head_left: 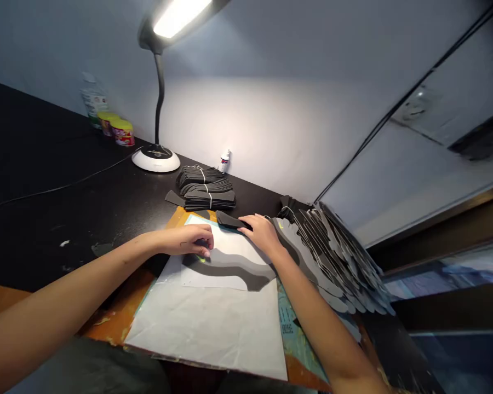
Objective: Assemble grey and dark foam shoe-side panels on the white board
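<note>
My left hand [196, 241] is closed, its fingers curled and the thumb near the fingertips, over the left end of a wavy grey flat piece [230, 268]. Whatever lies between those fingers is too small to make out. A small yellow-green mark shows on the piece just under the thumb. The piece has lighter and darker grey bands and lies on a white sheet [213, 323]. Behind it, my right hand [261, 232] grips the right end of some dark grey strips [229, 220] between fingers and thumb.
Tied bundles of dark strips [207, 189] lie at the back, beside a small white bottle [224, 160]. A lit desk lamp [156, 158] stands behind left. Fanned grey pieces [328, 251] are piled on the right. Yellow-lidded tubs [122, 133] stand far left.
</note>
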Demonstrator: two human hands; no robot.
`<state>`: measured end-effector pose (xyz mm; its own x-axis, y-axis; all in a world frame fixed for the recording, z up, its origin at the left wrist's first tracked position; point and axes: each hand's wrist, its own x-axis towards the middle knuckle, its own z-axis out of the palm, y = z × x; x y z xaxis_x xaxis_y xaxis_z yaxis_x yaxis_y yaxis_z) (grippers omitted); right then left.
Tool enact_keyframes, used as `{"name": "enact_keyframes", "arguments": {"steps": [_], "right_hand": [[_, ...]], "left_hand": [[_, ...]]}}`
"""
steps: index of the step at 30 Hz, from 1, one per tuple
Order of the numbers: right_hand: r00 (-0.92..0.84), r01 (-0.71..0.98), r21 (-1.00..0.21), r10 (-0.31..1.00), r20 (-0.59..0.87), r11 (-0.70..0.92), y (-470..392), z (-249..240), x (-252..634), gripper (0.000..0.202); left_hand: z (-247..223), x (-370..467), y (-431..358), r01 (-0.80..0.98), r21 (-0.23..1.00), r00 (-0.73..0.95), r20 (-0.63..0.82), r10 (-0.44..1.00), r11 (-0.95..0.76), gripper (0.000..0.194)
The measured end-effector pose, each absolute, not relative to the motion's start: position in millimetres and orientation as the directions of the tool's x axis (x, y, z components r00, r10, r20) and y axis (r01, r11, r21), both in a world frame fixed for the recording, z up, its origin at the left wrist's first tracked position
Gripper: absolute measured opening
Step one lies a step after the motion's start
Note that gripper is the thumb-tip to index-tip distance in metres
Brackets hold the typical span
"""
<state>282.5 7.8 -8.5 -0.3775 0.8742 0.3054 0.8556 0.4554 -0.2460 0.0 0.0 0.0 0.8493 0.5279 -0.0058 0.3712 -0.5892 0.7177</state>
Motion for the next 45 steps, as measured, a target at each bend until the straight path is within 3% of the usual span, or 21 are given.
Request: {"name": "enact_keyframes", "arguments": {"steps": [8,13,21,25,30,38,45], "right_hand": [[-0.366,0.827,-0.317,0.872,0.324,0.465,7.8,-7.6,290.4,0.026],[-0.394,0.820,-0.288,0.852,0.343,0.495,12.1,-7.6,292.4,0.020],[-0.428,0.843,-0.103,0.774,0.466,0.528,-1.7,13.5,288.0,0.033],[-0.437,0.866,-0.015,0.772,0.461,0.500,-3.1,12.6,285.1,0.033],[-0.472,0.856,-0.025,0.800,0.371,0.516,2.9,-9.4,284.5,0.025],[-0.436,0.854,-0.107,0.813,0.386,0.509,4.7,-17.6,287.2,0.022],[-0.410,0.871,-0.099,0.823,0.392,0.481,5.5,-22.2,285.6,0.027]], "left_hand": [[-8.0,12.2,-5.5,0.377,0.789,0.765,0.031,0.643,-0.486,0.029],[-11.6,13.1,-6.3,0.428,0.638,0.719,0.189,0.669,-0.640,0.029],[-12.8,12.1,-2.8,0.376,0.731,0.718,0.157,0.678,-0.569,0.027],[-14.9,12.4,-3.6,0.404,0.701,0.710,0.165,0.684,-0.588,0.026],[-11.4,12.2,-5.1,0.451,0.667,0.710,0.134,0.691,-0.592,0.028],[-11.0,10.0,-1.5,0.366,0.783,0.746,0.077,0.661,-0.503,0.027],[-17.2,6.7,3.7,0.380,0.829,0.736,-0.003,0.677,-0.409,0.031]]}}
